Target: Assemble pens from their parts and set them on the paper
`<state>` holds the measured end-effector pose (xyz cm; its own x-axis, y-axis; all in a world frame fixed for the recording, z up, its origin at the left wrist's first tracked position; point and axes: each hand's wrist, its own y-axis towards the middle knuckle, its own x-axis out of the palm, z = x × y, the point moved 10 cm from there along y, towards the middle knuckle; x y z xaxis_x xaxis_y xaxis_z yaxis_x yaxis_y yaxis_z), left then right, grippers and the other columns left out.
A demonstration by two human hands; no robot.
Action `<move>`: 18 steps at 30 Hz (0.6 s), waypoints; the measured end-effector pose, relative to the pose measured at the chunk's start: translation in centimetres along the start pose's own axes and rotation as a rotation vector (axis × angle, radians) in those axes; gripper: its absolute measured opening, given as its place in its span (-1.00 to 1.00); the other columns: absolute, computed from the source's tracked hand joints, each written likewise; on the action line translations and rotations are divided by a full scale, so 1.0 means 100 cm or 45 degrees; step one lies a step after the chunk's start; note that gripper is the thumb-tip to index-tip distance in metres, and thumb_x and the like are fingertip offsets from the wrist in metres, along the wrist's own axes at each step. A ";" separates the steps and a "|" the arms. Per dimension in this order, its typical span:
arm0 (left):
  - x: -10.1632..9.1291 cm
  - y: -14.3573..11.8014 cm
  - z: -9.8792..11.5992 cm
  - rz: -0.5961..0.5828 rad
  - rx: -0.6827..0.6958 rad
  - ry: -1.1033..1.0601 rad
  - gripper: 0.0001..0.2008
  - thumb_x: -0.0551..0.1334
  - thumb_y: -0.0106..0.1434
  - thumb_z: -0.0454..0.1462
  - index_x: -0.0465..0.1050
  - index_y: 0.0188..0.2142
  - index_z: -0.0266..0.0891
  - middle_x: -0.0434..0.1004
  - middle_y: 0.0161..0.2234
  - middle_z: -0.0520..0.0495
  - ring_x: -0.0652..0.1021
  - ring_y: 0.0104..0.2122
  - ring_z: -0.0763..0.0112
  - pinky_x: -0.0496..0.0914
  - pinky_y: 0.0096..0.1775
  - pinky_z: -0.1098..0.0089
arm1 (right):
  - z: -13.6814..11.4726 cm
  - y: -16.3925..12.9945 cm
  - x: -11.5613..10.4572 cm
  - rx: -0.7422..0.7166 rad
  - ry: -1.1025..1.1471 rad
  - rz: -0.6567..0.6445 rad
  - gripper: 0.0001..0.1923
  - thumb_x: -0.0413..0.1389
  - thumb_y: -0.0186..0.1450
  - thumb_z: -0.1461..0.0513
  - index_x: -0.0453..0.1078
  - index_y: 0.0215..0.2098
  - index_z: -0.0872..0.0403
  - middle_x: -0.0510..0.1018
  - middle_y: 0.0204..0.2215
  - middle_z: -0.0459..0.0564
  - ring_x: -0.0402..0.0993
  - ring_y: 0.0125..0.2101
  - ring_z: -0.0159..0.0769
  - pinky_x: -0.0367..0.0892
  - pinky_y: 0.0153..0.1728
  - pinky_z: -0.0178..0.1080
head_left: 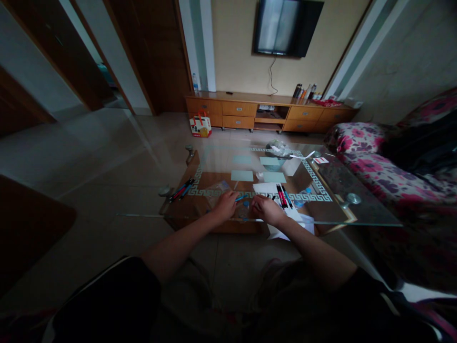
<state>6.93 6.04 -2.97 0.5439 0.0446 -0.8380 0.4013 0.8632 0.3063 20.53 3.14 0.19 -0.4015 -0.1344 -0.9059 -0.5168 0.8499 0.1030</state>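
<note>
Over the near edge of the glass table, my left hand [225, 205] is closed on a blue pen [242, 196], whose end points right towards my other hand. My right hand [267, 209] has its fingers pinched together; whatever is between them is too small and dark to make out. Just beyond it, red pens [282, 195] and blue pens [287, 196] lie side by side on white paper [294, 215]. Another bunch of red and blue pens [182, 189] rests at the table's left. A clear plastic bag [217, 188] lies beyond my left hand.
The glass table [221, 162] has a patterned border and metal corner fittings. A bowl with a plastic bag [279, 148] and a white-and-red card [320, 160] sit farther back. A flowered sofa [371, 176] stands right; a low cabinet [237, 109] and paper bag [200, 126] are beyond.
</note>
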 end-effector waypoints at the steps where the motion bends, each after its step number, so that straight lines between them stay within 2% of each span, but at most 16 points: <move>1: 0.001 0.000 -0.001 -0.005 -0.011 -0.007 -0.66 0.11 0.21 -0.48 0.44 -0.06 -0.22 0.43 -0.13 -0.14 0.46 -0.08 0.24 0.38 0.01 0.24 | -0.001 0.000 -0.001 -0.011 0.033 0.027 -0.84 0.06 0.29 0.34 0.39 -0.17 0.07 0.51 -0.20 0.03 0.46 -0.24 -0.30 0.29 -0.16 -0.32; 5: -0.002 0.000 -0.001 -0.005 -0.029 -0.070 -0.75 0.11 0.16 -0.49 0.45 -0.24 -0.22 0.39 -0.21 -0.10 0.46 -0.16 0.29 0.39 -0.07 0.29 | 0.000 -0.001 -0.007 0.030 0.286 0.187 -0.82 0.03 0.29 0.30 0.42 -0.16 0.08 0.55 -0.28 0.00 0.46 -0.34 -0.33 0.34 -0.24 -0.31; 10: -0.014 0.002 0.005 0.068 -0.014 -0.148 -0.83 0.12 0.21 -0.43 0.39 -0.24 -0.19 0.41 -0.24 -0.06 0.45 -0.17 0.30 0.37 -0.09 0.30 | 0.009 -0.002 -0.014 0.166 0.664 0.392 -0.71 0.03 0.33 0.15 0.43 -0.07 0.11 0.59 -0.25 0.03 0.48 -0.35 -0.31 0.41 -0.31 -0.28; 12: -0.016 0.002 0.009 0.076 0.004 -0.176 -0.85 0.12 0.24 -0.42 0.38 -0.24 -0.18 0.43 -0.26 -0.04 0.45 -0.20 0.32 0.36 -0.11 0.31 | 0.012 -0.002 -0.017 0.184 0.735 0.454 -0.67 0.06 0.32 0.10 0.44 -0.05 0.11 0.60 -0.23 0.06 0.50 -0.33 -0.29 0.42 -0.31 -0.27; 18: -0.019 -0.001 0.023 0.038 0.072 -0.221 -0.87 0.12 0.28 -0.38 0.35 -0.20 -0.17 0.45 -0.25 -0.03 0.47 -0.23 0.35 0.35 -0.16 0.36 | 0.022 -0.008 -0.027 0.227 0.781 0.601 -0.66 0.14 0.29 0.01 0.50 -0.21 0.12 0.62 -0.28 0.08 0.51 -0.37 -0.25 0.43 -0.31 -0.23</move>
<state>7.60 4.73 -0.35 0.6734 -0.0219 -0.7389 0.4211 0.8329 0.3590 23.70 3.98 1.61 -0.9197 0.0475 -0.3898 -0.0804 0.9488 0.3055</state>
